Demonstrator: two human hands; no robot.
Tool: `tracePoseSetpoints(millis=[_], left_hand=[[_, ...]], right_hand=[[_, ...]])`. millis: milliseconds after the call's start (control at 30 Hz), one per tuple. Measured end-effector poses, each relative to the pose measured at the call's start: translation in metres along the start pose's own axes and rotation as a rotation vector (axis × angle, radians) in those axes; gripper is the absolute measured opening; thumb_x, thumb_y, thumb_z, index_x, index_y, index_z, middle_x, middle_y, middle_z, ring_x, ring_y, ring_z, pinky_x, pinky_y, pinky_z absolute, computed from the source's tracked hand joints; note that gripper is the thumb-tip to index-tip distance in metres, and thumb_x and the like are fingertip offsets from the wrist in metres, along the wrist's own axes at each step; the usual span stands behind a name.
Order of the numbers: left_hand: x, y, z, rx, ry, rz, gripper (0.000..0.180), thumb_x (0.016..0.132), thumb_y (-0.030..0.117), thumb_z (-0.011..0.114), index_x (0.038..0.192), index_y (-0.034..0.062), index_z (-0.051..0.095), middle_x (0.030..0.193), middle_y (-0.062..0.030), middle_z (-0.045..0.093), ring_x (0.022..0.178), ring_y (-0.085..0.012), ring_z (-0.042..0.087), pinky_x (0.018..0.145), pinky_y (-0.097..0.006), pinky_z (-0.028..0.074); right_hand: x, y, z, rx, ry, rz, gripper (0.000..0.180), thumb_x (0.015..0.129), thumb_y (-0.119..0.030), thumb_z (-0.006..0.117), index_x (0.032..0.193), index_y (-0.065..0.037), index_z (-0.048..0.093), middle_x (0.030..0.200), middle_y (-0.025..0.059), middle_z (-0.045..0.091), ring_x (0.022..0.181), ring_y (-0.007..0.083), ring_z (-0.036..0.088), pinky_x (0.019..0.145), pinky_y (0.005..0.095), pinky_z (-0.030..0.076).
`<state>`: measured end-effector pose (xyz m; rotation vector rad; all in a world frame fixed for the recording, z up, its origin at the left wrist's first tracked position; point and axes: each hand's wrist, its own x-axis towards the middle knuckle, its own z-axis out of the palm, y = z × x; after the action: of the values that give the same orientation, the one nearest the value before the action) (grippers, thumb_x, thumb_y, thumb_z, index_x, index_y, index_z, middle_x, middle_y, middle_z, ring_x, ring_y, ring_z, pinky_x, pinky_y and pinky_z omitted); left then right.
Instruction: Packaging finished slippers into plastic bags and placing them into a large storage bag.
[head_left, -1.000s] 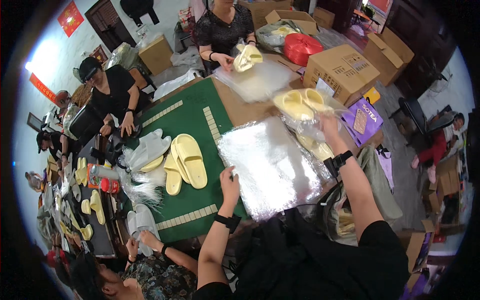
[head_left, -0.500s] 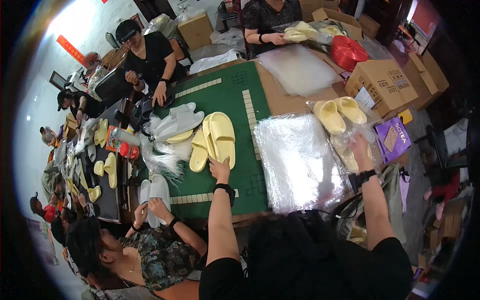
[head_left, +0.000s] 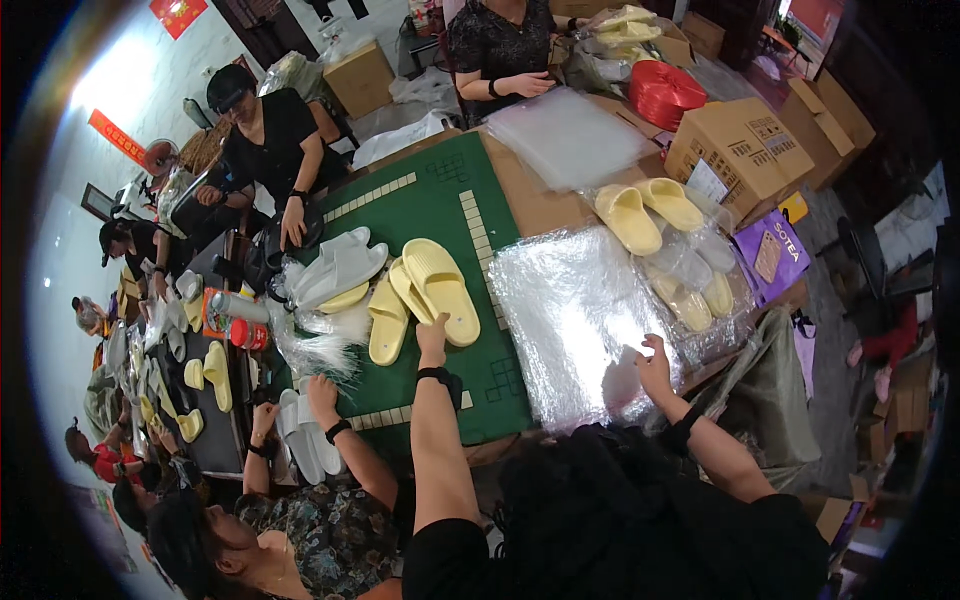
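Observation:
A pair of yellow slippers [head_left: 438, 288] lies on the green mat [head_left: 440, 195], with a third yellow slipper [head_left: 387, 322] beside it. My left hand [head_left: 432, 337] reaches out to the heel end of the pair and closes on it. To the right lies a stack of clear plastic bags [head_left: 570, 315]. My right hand [head_left: 655, 366] rests on its near right part with the fingers spread.
Bagged yellow slippers [head_left: 665, 240] lie right of the stack, beside a purple packet [head_left: 770, 255]. Cardboard boxes [head_left: 745, 150] and a red spool [head_left: 662, 92] stand at the back right. Grey slippers [head_left: 335, 270] lie left. A neighbour's hands [head_left: 322, 395] work at my left; other people sit around.
My left hand left the edge of the bag stack and went left to the yellow slippers. My right hand came down from the bagged slippers onto the near part of the stack.

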<state>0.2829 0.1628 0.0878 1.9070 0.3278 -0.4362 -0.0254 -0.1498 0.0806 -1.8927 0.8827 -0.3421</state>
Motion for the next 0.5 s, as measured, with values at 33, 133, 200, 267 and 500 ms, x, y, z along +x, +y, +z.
tracePoseSetpoints(millis=[33,133,200,267,500], left_hand=[[0.001,-0.004,0.0,-0.16,0.081,-0.004,0.054,0.069,0.02,0.067,0.111,-0.0069,0.047,0.1,-0.015,0.057,0.088,-0.0245,0.056,0.078,-0.035,0.043],[-0.014,0.012,0.013,-0.379,0.203,-0.001,0.049,0.071,0.016,0.063,0.108,-0.0057,0.04,0.101,-0.0134,0.051,0.087,-0.0225,0.054,0.074,-0.035,0.044],[-0.024,0.022,0.012,-0.43,0.141,0.03,0.049,0.072,0.014,0.062,0.109,-0.0049,0.035,0.103,-0.0139,0.048,0.089,-0.0222,0.053,0.073,-0.034,0.045],[-0.048,0.037,0.026,-0.515,0.085,0.111,0.046,0.075,0.01,0.06,0.11,-0.0036,0.034,0.101,-0.0135,0.048,0.089,-0.0223,0.053,0.074,-0.033,0.047],[-0.167,0.061,0.087,-0.721,-0.342,0.069,0.037,0.08,0.005,0.056,0.109,0.0016,0.031,0.102,-0.0138,0.048,0.09,-0.0207,0.054,0.075,-0.032,0.05]], right_hand=[[0.001,-0.005,0.003,0.037,-0.058,0.009,0.045,0.08,-0.005,0.053,0.12,-0.005,0.035,0.102,0.0135,0.053,0.069,0.016,0.055,0.062,0.0289,0.045],[0.006,-0.021,0.004,0.094,-0.121,0.033,0.041,0.08,-0.009,0.056,0.117,-0.005,0.038,0.096,0.0118,0.055,0.067,0.0157,0.058,0.062,0.0275,0.045],[0.009,-0.032,0.004,0.149,-0.306,0.093,0.043,0.081,-0.018,0.059,0.117,-0.005,0.039,0.097,0.0126,0.056,0.074,0.0167,0.057,0.064,0.0283,0.046],[0.015,-0.035,0.006,0.212,-0.367,0.059,0.042,0.084,-0.021,0.058,0.118,-0.004,0.04,0.098,0.0126,0.055,0.077,0.0166,0.058,0.067,0.028,0.046],[0.01,-0.14,0.012,0.528,-0.691,-0.014,0.056,0.089,-0.033,0.049,0.131,-0.003,0.03,0.116,0.012,0.049,0.099,0.0191,0.052,0.084,0.0313,0.042]])
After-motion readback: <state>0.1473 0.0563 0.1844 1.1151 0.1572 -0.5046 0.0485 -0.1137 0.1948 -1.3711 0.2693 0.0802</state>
